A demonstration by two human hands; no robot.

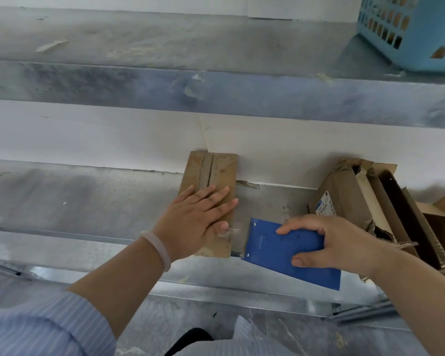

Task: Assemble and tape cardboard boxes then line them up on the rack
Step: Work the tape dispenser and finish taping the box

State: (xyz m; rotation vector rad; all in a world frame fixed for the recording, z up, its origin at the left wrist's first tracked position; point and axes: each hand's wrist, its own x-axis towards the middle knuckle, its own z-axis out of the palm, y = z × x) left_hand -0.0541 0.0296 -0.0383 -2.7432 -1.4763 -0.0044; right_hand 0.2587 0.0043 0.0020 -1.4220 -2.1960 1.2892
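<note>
Head view: we see the cardboard box [208,173] lying on the lower rack shelf [88,196], its far end against the white wall. The left hand [195,222] lies flat on its near half, fingers [216,199] straight and spread, pressing down. Just to the right, the right hand [339,242] grasps the blue tape dispenser [280,250], pinched between thumb and curled fingers. Any tape between box and dispenser is hard to make out. The flattened cartons [344,191] and blue basket [421,47] are cut off at the right edge

basket [416,34] cropped, carton label [325,208] illegible
</note>
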